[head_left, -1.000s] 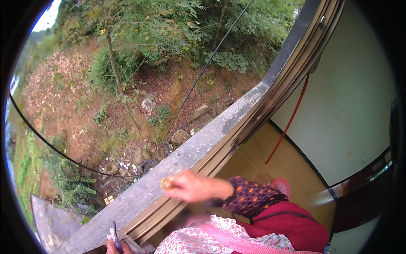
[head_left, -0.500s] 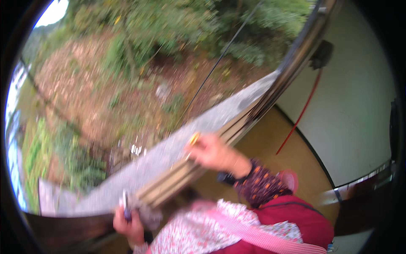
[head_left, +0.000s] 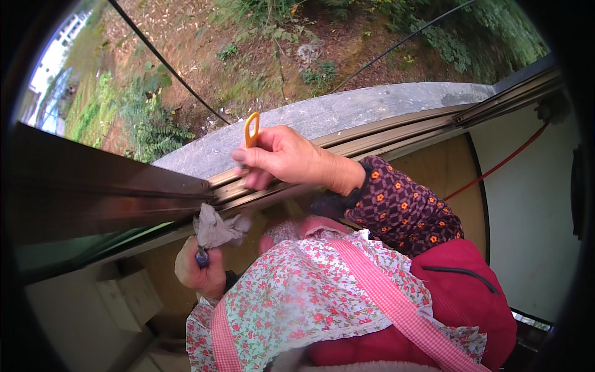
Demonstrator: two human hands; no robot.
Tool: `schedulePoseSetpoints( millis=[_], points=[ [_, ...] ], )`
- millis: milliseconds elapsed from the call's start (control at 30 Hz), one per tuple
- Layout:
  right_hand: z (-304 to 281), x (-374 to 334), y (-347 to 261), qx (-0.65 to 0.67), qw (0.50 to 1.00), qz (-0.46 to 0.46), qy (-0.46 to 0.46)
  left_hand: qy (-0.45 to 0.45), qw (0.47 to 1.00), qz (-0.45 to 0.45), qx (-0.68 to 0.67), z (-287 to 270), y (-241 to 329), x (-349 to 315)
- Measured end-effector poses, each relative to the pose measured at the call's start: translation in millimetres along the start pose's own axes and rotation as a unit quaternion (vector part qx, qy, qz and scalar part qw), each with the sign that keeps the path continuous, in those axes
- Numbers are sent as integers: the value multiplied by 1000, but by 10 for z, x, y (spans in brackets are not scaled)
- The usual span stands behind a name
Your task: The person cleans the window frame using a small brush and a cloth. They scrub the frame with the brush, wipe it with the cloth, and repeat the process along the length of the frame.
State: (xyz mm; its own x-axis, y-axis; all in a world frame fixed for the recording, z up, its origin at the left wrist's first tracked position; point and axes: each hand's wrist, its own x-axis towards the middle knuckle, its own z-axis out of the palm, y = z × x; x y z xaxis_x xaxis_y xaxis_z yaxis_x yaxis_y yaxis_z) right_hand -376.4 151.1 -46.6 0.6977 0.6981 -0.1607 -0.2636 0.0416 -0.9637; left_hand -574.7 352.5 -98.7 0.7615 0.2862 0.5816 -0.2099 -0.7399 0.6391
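My right hand [head_left: 288, 155] is above the metal window track [head_left: 372, 142], its fingers pinched on an orange looped handle [head_left: 251, 129]. The loop sticks up past the thumb; whatever is at its lower end is hidden by my fingers. Lower and to the left, my left hand [head_left: 201, 270] is closed around a tool with a blue handle [head_left: 202, 257], whose kind I cannot make out. A crumpled grey cloth [head_left: 217, 228] sticks out above that hand, beside the dark window frame [head_left: 111, 192], its right edge blurred.
Beyond the track runs a grey concrete ledge [head_left: 347, 105], with a planted slope behind it and dark cables crossing. A red cord [head_left: 496, 170] hangs along the pale wall at right. A floral apron [head_left: 297, 279] covers my lap; a pale wooden block [head_left: 130, 297] is at lower left.
The view has turned, bringing the dark window frame in at left. My right hand still pinches the orange handle over the track; my left hand still grips the blue-handled tool, the cloth now showing more clearly.
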Motion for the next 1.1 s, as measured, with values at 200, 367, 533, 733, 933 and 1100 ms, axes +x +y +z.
schedulePoseSetpoints(
  millis=[200, 367, 533, 733, 933, 1100],
  points=[
    [-363, -245, -594, -101, 972, -188, 101, 49, 991, -103, -65, -181, -246, -282],
    [-218, -246, -158, -242, 969, -15, 45, 24, 988, -149, -42, -273, -256, -290],
    [198, 61, -135, 3, 991, -129, 19, 10, 988, -154, -24, -354, -259, -359],
    [-102, -282, -492, -233, 969, 13, 86, 63, 967, -235, -74, -499, -337, -505],
    [147, 91, 39, -57, 998, 5, 5, 76, 961, -241, -111, -549, -388, -505],
    [-72, -88, -304, 49, 968, -224, 105, 73, 955, -262, -115, -647, -422, -588]
  ],
)
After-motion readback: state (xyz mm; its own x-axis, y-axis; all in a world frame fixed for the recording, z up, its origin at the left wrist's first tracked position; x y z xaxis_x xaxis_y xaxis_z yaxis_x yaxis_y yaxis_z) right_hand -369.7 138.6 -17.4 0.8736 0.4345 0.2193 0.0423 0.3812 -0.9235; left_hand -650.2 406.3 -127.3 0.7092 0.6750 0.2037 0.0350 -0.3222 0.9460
